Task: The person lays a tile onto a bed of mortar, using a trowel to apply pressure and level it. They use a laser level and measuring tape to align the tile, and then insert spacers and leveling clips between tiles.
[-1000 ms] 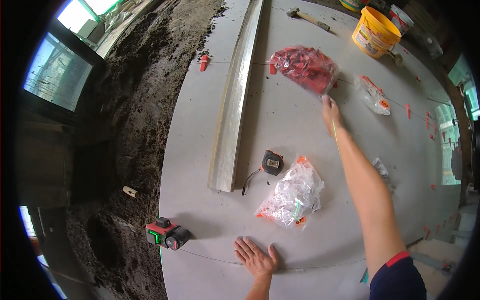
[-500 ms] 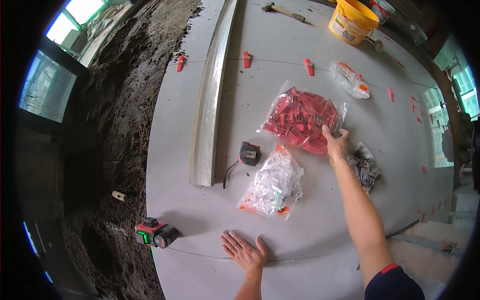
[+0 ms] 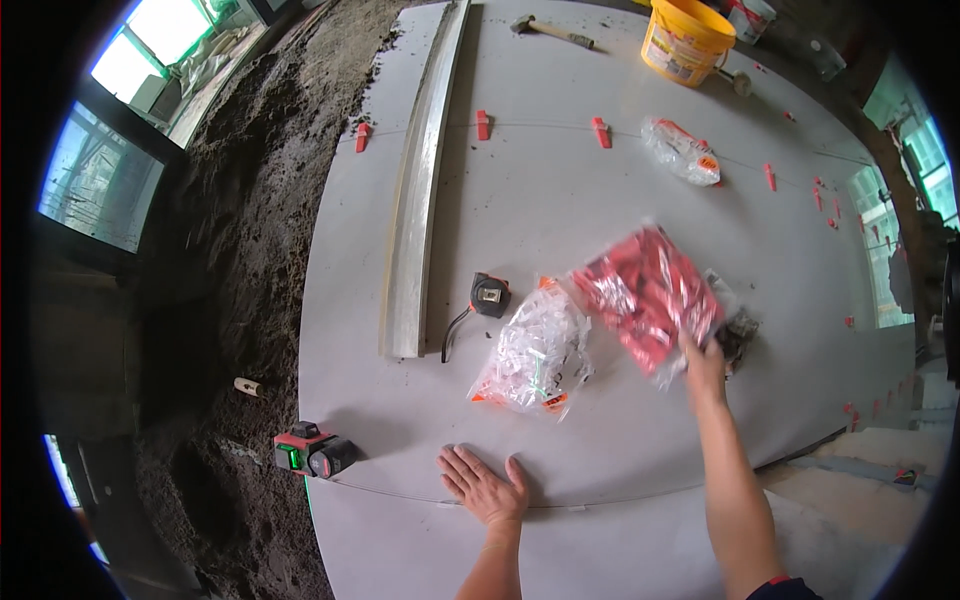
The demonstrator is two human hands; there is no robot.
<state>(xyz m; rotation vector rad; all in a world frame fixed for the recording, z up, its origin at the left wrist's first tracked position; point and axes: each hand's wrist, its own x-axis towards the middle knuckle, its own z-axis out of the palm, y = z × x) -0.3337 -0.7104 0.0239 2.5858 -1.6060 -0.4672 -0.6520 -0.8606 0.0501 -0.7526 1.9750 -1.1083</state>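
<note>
My right hand (image 3: 704,371) grips the lower right edge of a clear bag of red plastic wedges (image 3: 645,290), blurred by movement and lying over a crumpled dark bundle (image 3: 738,346). Left of it rests a bag of white plastic pieces (image 3: 530,350), beside a black tape measure (image 3: 489,294). My left hand (image 3: 485,485) lies open and flat on the large grey tile (image 3: 395,525), right of a red-and-black laser level (image 3: 310,452) with a green light. A long metal straightedge (image 3: 412,240) lies lengthwise to the left of the bags.
Dark mortar (image 3: 215,260) borders the tile on the left, with windows (image 3: 100,180) beyond. At the back are a hammer (image 3: 553,32), a yellow bucket (image 3: 685,45) and a small clear bag (image 3: 682,151). Several red wedges (image 3: 601,133) sit along the tile joints.
My right hand has pulled the bag of red wedges down toward me, beside the white-piece bag, uncovering wedges at the back joint. My left hand stays flat on the tile.
</note>
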